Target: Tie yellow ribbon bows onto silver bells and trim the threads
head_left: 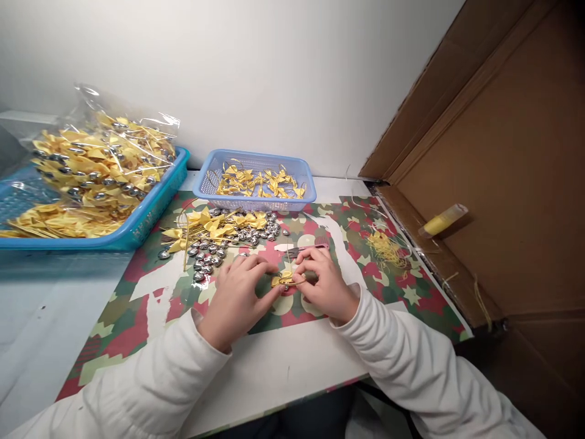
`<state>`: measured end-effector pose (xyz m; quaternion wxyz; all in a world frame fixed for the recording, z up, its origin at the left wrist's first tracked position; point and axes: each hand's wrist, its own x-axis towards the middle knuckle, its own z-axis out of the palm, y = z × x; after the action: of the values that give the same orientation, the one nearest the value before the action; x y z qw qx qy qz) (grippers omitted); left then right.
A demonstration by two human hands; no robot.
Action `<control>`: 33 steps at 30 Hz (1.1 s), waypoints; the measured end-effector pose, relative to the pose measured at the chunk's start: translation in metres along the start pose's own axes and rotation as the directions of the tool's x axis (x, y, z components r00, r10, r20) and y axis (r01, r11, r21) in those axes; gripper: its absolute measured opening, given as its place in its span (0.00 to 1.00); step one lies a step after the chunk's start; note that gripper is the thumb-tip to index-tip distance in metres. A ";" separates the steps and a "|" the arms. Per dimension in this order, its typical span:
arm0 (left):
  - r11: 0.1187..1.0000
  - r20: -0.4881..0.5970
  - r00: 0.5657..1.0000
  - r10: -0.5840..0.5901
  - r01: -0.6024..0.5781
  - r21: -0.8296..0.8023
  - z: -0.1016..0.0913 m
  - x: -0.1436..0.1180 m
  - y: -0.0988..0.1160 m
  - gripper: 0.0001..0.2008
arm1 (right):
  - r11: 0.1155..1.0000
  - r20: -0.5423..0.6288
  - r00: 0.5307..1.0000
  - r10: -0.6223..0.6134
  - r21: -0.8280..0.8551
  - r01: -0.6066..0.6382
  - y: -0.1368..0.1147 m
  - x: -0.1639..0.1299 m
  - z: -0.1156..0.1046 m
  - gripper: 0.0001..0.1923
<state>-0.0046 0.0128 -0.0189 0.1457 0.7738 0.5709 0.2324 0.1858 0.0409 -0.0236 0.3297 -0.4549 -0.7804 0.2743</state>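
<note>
Two arms in white sleeves reach forward from the lower corners and converge at the centre; the left hand (pixel 235 296) lies palm down, knuckles up, its fingers curled and its fingertips pinched together toward the right; the right hand (pixel 323 283) mirrors it, wrist bent inward, fingers bent and closed in a pinch; the fingertips of both hands nearly meet; both forearms angle inward, cuffs drawn up to the wrists.

Both hands (pixel 283 289) pinch, seemingly, a yellow bow (pixel 284 280).
</note>
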 end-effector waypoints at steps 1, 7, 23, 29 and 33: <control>1.000 0.027 1.000 0.002 -0.002 -0.003 0.001 0.001 -0.001 0.11 | 1.000 0.025 1.000 0.014 -0.004 -0.013 0.000 0.000 0.001 0.08; 1.000 0.052 0.999 -0.003 0.004 -0.028 0.006 0.001 -0.004 0.08 | 0.993 0.075 0.996 -0.050 -0.105 0.058 -0.003 -0.002 0.001 0.08; 0.828 0.142 0.988 -0.063 0.131 -0.545 -0.003 -0.002 0.008 0.09 | 0.985 0.101 0.980 -0.172 0.039 0.169 -0.009 -0.001 -0.007 0.08; 0.828 0.051 0.996 -0.079 0.095 -0.553 -0.003 -0.002 0.010 0.08 | 0.983 0.034 0.983 -0.178 -0.040 0.179 -0.012 -0.003 -0.007 0.09; 0.825 0.063 0.996 -0.068 0.092 -0.557 -0.003 -0.003 0.012 0.07 | 0.980 -0.022 0.981 -0.194 -0.051 0.192 -0.014 -0.005 -0.008 0.08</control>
<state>0.0023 0.0062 -0.0110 0.3868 0.6774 0.5066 0.3672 0.1862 0.0314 -0.0099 0.3538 -0.3886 -0.8229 0.2158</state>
